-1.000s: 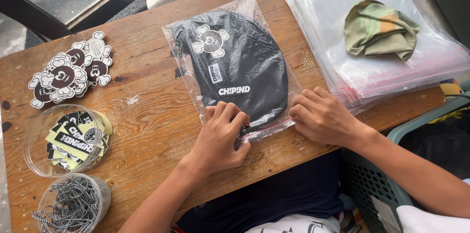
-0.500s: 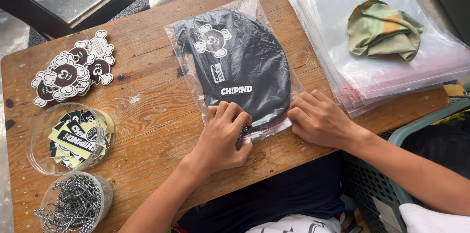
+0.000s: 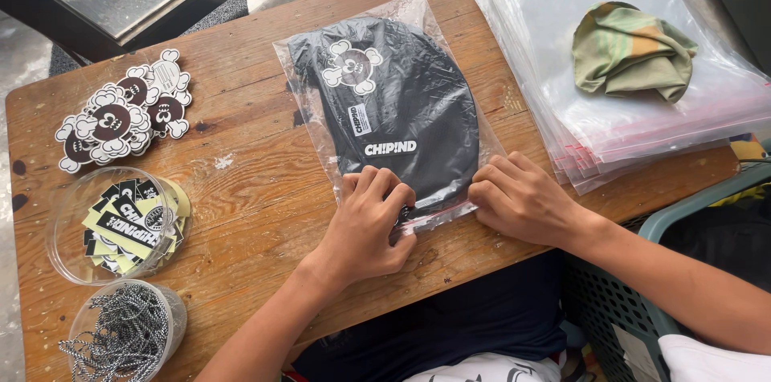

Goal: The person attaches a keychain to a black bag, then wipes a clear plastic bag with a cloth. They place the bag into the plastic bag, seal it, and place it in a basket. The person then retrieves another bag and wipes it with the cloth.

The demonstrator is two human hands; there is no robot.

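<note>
A clear plastic bag (image 3: 305, 69) lies on the wooden table (image 3: 257, 189), holding a folded black garment (image 3: 401, 101) with a cartoon sticker on top. My left hand (image 3: 365, 225) presses the bag's near edge, fingers curled on its seal strip. My right hand (image 3: 522, 197) presses the same edge at the bag's right corner. Both hands rest on the bag's near end, a short gap between them.
A stack of empty clear bags (image 3: 634, 117) lies at the right with a crumpled green-and-tan cloth (image 3: 630, 49) on top. Cartoon stickers (image 3: 120, 113) lie at the left, beside a tub of printed labels (image 3: 120, 221) and a tub of ball chains (image 3: 124, 334). A green basket (image 3: 626, 302) stands at the lower right.
Both hands stay on the bag's near edge; the fingers have shifted slightly along it. The view has moved a little.
</note>
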